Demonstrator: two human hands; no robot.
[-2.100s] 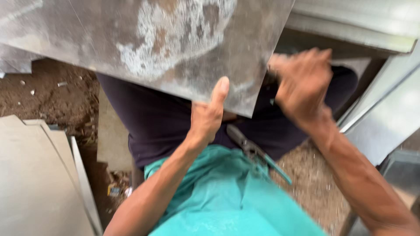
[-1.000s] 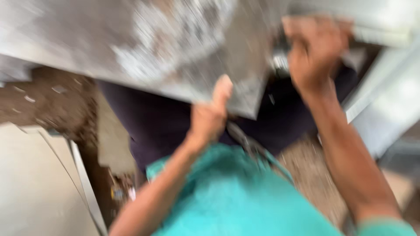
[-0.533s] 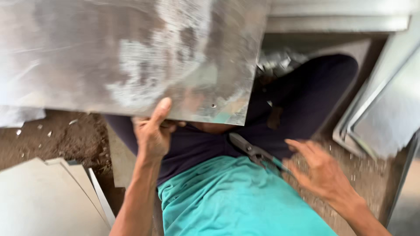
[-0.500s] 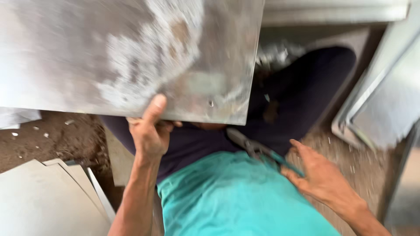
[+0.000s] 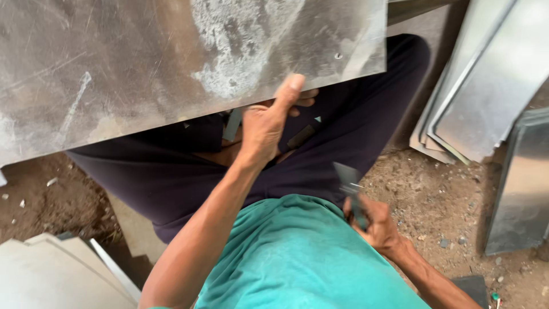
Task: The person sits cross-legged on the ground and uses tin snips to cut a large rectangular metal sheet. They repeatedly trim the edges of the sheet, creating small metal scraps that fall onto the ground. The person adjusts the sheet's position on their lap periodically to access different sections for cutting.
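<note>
I hold a large, scuffed metal sheet across my lap with my left hand, the thumb pressed on its top face and the fingers curled under its near edge, so that grip is clamped on the sheet. My right hand sits low beside my right thigh, closed around the handles of a pair of tin snips, blades pointing up and away from the sheet, well apart from its edge. The sheet fills the upper left of the view, tilted toward me and resting over my dark trousers; my teal shirt shows below. Folded metal panels lean at the right, pale flat pieces lie at the lower left, all on bare dirt ground. I judge this the moment of steadying the sheet with the cutter just in hand; the next move calls for bringing the blades to the sheet's edge while the left hand keeps it from flexing.
</note>
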